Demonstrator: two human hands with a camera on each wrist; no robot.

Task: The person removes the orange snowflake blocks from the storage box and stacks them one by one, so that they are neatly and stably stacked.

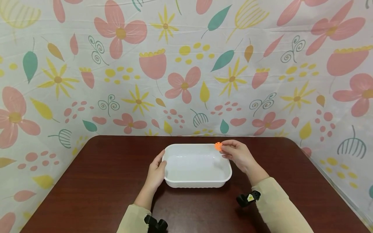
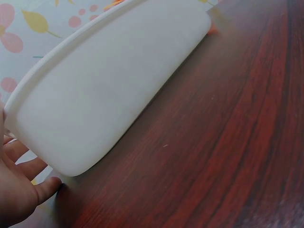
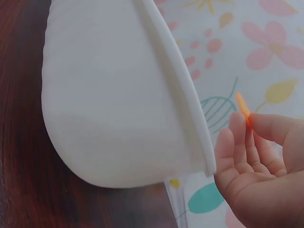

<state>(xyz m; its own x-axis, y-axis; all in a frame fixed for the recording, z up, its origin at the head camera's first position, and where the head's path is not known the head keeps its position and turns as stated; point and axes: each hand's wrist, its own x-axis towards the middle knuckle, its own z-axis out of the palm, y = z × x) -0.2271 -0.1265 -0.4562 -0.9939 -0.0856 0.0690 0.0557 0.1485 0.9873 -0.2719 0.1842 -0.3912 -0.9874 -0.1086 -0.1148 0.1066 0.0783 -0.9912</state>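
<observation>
A white rectangular plastic tub stands on the table, and no contents show in it. My left hand holds the tub's left end, thumb near the rim; in the left wrist view, the left hand's fingers are at the tub's end wall. Above the far right corner of the tub, my right hand pinches a small orange disc with a notched edge. The right wrist view shows the orange disc edge-on between thumb and fingertips, beside the tub's rim.
The dark brown wooden table lies under the tub. Behind it hangs a white cloth printed with flowers and leaves. A black strap mount sits on the right wrist, another on the left.
</observation>
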